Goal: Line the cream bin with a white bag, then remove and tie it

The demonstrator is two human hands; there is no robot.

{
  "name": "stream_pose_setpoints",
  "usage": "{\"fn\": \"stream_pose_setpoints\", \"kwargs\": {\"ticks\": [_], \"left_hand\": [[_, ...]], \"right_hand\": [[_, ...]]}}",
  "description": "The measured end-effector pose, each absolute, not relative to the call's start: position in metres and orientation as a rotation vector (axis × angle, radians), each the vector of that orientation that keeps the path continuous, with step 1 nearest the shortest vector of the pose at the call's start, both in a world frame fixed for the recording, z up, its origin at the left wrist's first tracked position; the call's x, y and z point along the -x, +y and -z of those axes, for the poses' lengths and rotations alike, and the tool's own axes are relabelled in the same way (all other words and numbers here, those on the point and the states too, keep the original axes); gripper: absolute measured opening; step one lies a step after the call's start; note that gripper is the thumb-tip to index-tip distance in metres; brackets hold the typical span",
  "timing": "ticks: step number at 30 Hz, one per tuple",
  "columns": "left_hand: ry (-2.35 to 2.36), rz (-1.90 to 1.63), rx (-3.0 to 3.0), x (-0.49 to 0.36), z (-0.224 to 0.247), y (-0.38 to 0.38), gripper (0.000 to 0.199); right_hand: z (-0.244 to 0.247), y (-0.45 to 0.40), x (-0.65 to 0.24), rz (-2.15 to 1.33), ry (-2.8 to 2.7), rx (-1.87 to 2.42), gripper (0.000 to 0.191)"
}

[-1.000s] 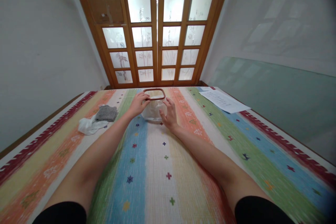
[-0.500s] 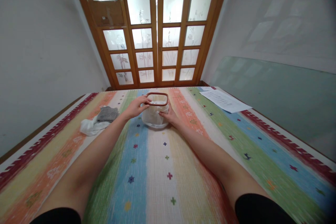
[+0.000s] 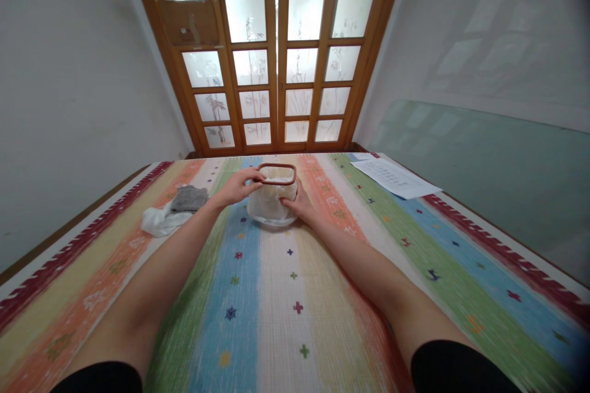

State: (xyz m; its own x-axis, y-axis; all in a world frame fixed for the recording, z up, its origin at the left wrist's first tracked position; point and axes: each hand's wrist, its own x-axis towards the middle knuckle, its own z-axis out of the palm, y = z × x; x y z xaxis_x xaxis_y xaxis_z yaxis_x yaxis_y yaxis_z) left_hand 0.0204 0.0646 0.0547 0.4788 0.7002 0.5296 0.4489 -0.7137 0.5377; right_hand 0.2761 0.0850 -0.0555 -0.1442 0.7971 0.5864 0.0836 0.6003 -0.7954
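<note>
A small bin [image 3: 271,201] with a white plastic bag around it stands upright at the middle of the table. Its brown rounded-rectangle rim ring [image 3: 282,182] sits at the top, and the bag shows inside the opening. My left hand [image 3: 243,185] grips the left side of the ring between thumb and fingers. On the right, my right hand [image 3: 299,201] holds the bin's side, its thumb pressed on the bag at the front. The right hand's other fingers are mostly hidden behind the bin. Loose bag film hangs around the base.
A grey folded cloth [image 3: 190,198] lies on a crumpled white plastic bag [image 3: 161,221] left of my left forearm. Printed papers [image 3: 394,177] lie at the far right on the striped tablecloth [image 3: 276,319]. A glass-paned wooden door [image 3: 275,61] stands beyond the table.
Both hands stay at the bin with nearly the same hold. The loose film near the base spreads slightly wider to the left.
</note>
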Motion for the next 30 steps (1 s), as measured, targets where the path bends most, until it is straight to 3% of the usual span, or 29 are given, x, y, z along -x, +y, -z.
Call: {"fn": "stream_pose_setpoints", "kwargs": {"ticks": [12, 15, 20, 30], "left_hand": [[1.043, -1.081, -2.619, -0.054, -0.068, 0.042, 0.015], [1.032, -1.132, -2.661, -0.062, -0.069, 0.039, 0.023], [1.033, -1.138, -2.739, -0.072, -0.062, 0.036, 0.006], [1.084, -1.086, -2.717, -0.082, -0.054, 0.039, 0.013]], "right_hand": [[0.059, 0.083, -0.277, -0.642, -1.677, 0.762, 0.097], [0.057, 0.081, -0.277, -0.636, -1.68, 0.758, 0.095], [0.058, 0.082, -0.278, -0.633, -1.675, 0.765, 0.089], [0.066, 0.084, -0.282, -0.684, -1.682, 0.775, 0.086]]}}
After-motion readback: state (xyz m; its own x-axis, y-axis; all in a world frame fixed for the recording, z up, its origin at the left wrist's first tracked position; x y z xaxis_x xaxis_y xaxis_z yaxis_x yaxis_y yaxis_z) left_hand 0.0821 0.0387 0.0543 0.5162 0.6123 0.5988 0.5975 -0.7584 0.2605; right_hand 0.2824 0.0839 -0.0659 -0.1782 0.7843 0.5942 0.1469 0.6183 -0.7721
